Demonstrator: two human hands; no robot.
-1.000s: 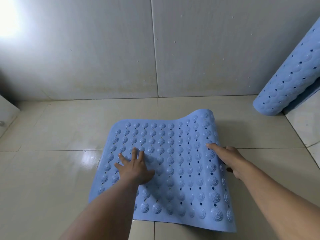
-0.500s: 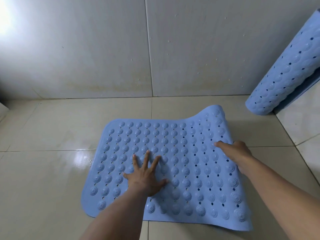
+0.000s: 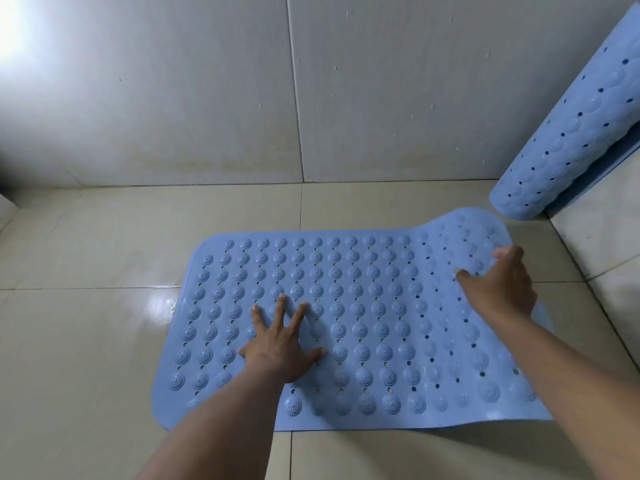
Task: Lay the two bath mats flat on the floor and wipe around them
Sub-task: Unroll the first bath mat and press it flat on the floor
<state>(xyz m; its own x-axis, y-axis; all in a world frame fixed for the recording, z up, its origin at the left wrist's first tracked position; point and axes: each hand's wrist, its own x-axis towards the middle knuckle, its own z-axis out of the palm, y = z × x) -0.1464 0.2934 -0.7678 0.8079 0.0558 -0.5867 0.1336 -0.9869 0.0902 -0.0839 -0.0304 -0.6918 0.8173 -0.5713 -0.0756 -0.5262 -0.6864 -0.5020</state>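
Blue rubbery material, studded with rows of round ribbed domes and punched with small drain holes, makes up the bath mat (image 3: 363, 306) that is spread across the floor (image 3: 86, 341) of glossy beige tiles. Most of the mat is seen lying flat, with rounded corners at its left end, while its right end is curled upward in a soft wave near the far right corner. The left hand (image 3: 280, 344) is pressed palm-down on the left-centre part of the mat, its fingers spread wide apart and laid flat over the domes, nothing being gripped. The right hand (image 3: 498, 289) is placed on the raised right portion, fingers loosely extended and apart, the thumb stretched toward the middle of the mat; whether the edge is pinched beneath it cannot be told. A second mat (image 3: 571, 133), of the same blue but with a smoother, pebbled surface and scattered dark holes, is kept rolled into a thick cylinder and leaned against the wall at the right, its lower end resting on the floor just beyond the curled corner of the first mat. Pale grey wall panels (image 3: 207, 98), lightly speckled, are seen behind.
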